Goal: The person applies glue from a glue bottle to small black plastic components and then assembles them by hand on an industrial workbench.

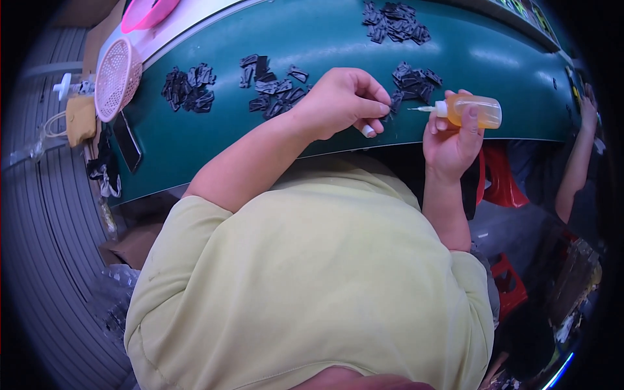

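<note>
My left hand [344,103] is closed in a pinch above the near part of the green table [214,146]. Between its fingertips is a small black part [386,118], mostly covered by the fingers. A white wrap shows on one finger. My right hand [455,140] grips a needle-tip squeeze bottle [480,110] with amber liquid. The bottle lies on its side in the air, its thin tip directed left at the black part, with a small gap between. Just beyond my hands is a pile of black parts [413,82].
More black parts lie in a far heap [396,23], a middle group [276,91] and a left pile [188,88]. A pink basket [118,79] and a phone [127,142] sit at the left edge. Red stools [504,179] stand at right, near another person's arm [575,162].
</note>
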Demonstrator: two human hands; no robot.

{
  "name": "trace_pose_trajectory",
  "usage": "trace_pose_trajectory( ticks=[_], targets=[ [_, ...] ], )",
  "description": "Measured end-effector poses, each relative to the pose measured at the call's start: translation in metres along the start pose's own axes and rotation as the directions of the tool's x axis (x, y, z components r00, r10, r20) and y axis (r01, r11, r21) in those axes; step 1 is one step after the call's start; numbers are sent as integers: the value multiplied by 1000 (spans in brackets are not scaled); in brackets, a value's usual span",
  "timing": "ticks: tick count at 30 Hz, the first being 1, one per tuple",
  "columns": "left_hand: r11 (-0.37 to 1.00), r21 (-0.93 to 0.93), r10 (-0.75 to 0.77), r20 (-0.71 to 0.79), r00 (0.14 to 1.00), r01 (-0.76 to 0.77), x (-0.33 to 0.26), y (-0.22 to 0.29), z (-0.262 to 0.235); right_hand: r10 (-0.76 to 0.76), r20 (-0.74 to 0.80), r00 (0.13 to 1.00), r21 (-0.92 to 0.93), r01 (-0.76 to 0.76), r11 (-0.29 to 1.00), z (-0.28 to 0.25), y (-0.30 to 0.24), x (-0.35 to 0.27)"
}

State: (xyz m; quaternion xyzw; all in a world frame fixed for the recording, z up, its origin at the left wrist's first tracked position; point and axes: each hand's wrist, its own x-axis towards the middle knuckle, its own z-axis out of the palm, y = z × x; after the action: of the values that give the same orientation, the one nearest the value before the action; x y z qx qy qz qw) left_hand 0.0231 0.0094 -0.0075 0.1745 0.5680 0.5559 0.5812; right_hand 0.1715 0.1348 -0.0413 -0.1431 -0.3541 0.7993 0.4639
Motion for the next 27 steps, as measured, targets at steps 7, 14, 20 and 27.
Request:
trace_pose_trajectory(
  ticks=[7, 14, 20, 27],
  targets=[
    [993, 97, 60, 12, 998, -60, 3, -6, 0, -108, 116, 987, -212, 130, 969, 5, 9, -9],
    [987, 148, 59, 7, 998, -59, 4, -4, 1, -133, 159, 978, -293, 176, 940, 4, 11, -10],
    [985, 165, 51, 9, 999, -52, 3, -4, 1, -146, 168, 975, -302, 192, 934, 4, 13, -10],
    [984, 171, 50, 16, 999, -52, 4, -5, 1, -139, 163, 977, -311, 185, 932, 5, 12, -9]
  ],
)
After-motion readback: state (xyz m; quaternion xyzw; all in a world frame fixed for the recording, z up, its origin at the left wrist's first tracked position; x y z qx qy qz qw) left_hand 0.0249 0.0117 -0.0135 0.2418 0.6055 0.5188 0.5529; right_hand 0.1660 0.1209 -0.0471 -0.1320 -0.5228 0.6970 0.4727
